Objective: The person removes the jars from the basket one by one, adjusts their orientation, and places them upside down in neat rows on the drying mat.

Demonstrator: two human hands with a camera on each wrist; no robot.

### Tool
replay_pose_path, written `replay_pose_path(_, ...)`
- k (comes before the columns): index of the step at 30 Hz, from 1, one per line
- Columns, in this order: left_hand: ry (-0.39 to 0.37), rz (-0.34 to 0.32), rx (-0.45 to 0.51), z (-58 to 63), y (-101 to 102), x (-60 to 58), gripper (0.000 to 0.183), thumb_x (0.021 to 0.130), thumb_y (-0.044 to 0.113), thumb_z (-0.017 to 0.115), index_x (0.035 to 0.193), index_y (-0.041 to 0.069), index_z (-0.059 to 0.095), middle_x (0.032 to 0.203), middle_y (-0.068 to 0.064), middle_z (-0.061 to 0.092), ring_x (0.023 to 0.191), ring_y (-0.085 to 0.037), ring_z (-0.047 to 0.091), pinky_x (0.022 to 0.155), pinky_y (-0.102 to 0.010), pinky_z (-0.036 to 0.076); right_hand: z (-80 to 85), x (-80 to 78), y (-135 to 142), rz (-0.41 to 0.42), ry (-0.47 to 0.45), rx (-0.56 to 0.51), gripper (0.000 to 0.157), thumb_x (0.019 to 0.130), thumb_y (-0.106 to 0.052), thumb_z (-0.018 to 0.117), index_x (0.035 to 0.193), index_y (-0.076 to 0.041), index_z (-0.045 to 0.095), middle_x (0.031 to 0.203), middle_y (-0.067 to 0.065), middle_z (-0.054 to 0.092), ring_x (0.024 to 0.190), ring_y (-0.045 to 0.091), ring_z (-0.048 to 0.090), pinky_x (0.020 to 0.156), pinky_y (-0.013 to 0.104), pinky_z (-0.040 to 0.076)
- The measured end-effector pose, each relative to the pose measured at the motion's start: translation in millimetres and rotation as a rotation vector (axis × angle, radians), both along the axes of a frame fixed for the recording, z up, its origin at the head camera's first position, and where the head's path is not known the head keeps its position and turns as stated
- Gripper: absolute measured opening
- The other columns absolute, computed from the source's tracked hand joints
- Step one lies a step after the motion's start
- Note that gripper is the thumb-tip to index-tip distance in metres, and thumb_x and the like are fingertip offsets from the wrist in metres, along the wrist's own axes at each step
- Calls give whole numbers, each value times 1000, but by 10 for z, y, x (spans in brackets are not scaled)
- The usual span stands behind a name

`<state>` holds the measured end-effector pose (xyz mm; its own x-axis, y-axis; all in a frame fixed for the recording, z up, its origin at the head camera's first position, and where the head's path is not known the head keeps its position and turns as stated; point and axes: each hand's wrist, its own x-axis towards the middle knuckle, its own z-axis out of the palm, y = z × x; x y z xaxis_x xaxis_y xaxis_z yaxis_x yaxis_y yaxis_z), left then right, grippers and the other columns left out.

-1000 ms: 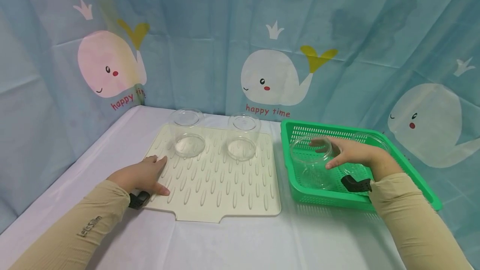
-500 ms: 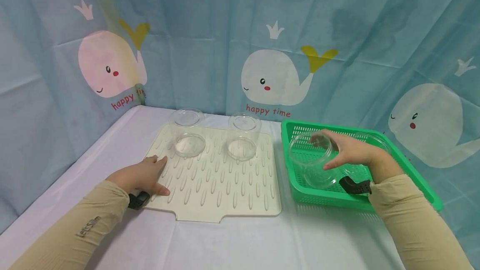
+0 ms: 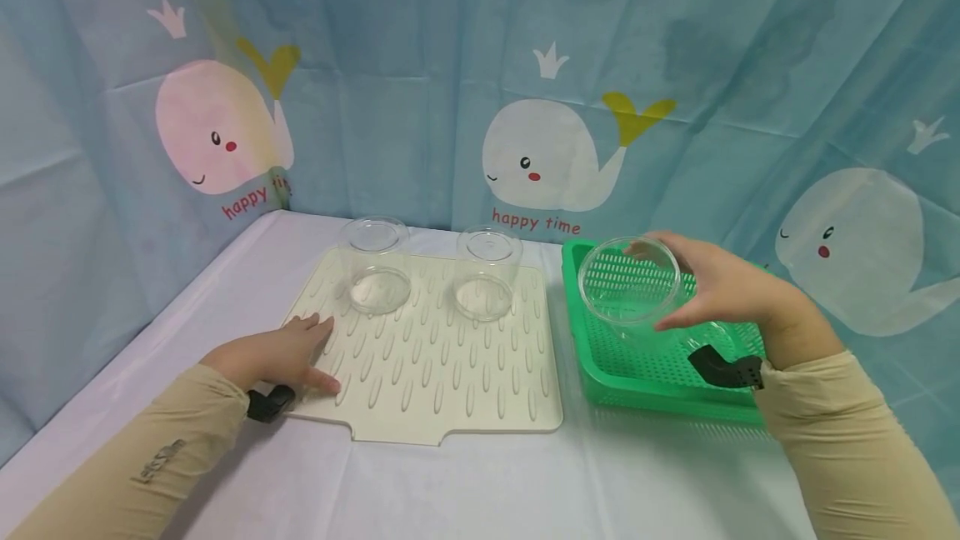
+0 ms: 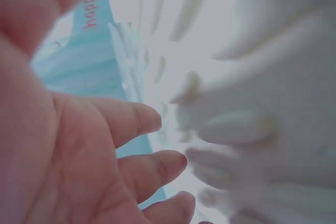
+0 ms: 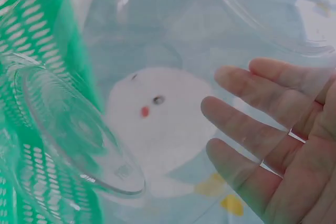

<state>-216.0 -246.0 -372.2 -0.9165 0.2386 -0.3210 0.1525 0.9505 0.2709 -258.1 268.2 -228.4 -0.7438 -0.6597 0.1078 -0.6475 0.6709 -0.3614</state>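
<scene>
My right hand (image 3: 731,286) grips a clear plastic cup (image 3: 628,315) by its side, fingers and thumb round it, above the green basket (image 3: 630,398). The cup's wide rim faces up, tilted slightly toward me. In the right wrist view its clear wall (image 5: 283,9) shows in front of the fingers. A second clear cup (image 5: 79,124) stays in the basket, partly hidden by my right hand in the head view. My left hand (image 3: 277,357) rests with spread fingers on the left edge of a cream ridged mat (image 3: 420,373).
Two clear cups, one at left (image 3: 377,265) and one beside it (image 3: 486,273), stand bottom-up at the back of the mat. The mat and basket lie on a white tabletop (image 3: 510,490). A blue whale-print curtain (image 3: 420,107) hangs behind.
My right hand has lifted the cup from the basket floor, up and slightly to the right. The left hand stays on the mat's edge.
</scene>
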Motion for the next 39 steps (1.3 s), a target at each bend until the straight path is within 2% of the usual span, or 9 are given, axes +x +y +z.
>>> replay_pose_path(4, 45, -67, 26, 120, 59, 44, 116, 66, 64, 66, 139, -13, 19, 140, -40, 16, 127, -57, 13, 100, -65, 18, 105, 53, -103, 40, 79, -5, 89, 59, -34, 86, 133, -18, 39, 124, -8, 48, 112, 10, 44, 89, 39, 41)
replay_pose_path(7, 79, -116, 98, 245, 134, 90, 111, 70, 59, 67, 140, -12, 18, 142, -38, 14, 129, -54, 12, 102, -63, 17, 157, 80, -203, 95, 124, -27, 87, 59, -34, 86, 132, -19, 41, 119, -12, 50, 105, 4, 47, 85, 29, 44)
replay_pose_path(11, 107, -158, 215, 390, 298, 153, 110, 72, 59, 66, 144, -4, 11, 149, -27, 7, 135, -45, 7, 106, -59, 12, 187, 105, -353, 168, 147, -71, 89, 58, -34, 87, 133, -18, 41, 123, -11, 50, 110, 2, 45, 88, 19, 42)
replay_pose_path(14, 169, -189, 279, 486, 466, 203, 111, 72, 59, 66, 147, 4, 6, 152, -16, 4, 139, -35, 6, 108, -54, 13, 178, 101, -485, 230, 170, -101, 94, 56, -35, 87, 135, -16, 40, 128, -9, 48, 116, 5, 43, 92, 21, 40)
replay_pose_path(18, 284, -236, 364, 649, 735, 306, 109, 74, 53, 68, 148, 12, -1, 153, -5, 3, 140, -23, 8, 110, -47, 18, 140, 93, -682, 314, 171, -127, 96, 57, -35, 87, 136, -15, 37, 132, -5, 46, 120, 11, 42, 96, 32, 40)
replay_pose_path(25, 439, -298, 476, 923, 1120, 510, 113, 72, 52, 72, 146, 28, -10, 153, 3, 4, 139, -16, 12, 109, -42, 23, 43, 108, -1040, 438, 109, -151, 92, 60, -45, 83, 135, -13, 39, 130, -7, 46, 120, 12, 42, 98, 38, 39)
replay_pose_path(28, 482, -318, 490, 972, 1231, 563, 115, 70, 52, 72, 145, 29, -11, 153, 5, 3, 139, -14, 12, 109, -41, 24, -17, 94, -1163, 510, 91, -167, 89, 62, -44, 82, 134, -11, 40, 131, -6, 46, 121, 13, 42, 100, 37, 37)
replay_pose_path(31, 542, -345, 489, 979, 1309, 586, 116, 70, 49, 74, 146, 23, -9, 153, 2, 4, 139, -14, 12, 109, -39, 24, -77, 82, -1254, 533, 81, -156, 86, 64, -43, 81, 133, -10, 42, 131, -6, 46, 121, 12, 42, 102, 34, 36)
replay_pose_path(39, 619, -391, 470, 928, 1391, 567, 116, 70, 39, 78, 148, 12, -3, 153, -5, 11, 138, -18, 19, 107, -39, 27, -178, 116, -1418, 442, 28, -33, 90, 64, -43, 81, 135, -8, 39, 134, -2, 46, 122, 12, 43, 101, 34, 37)
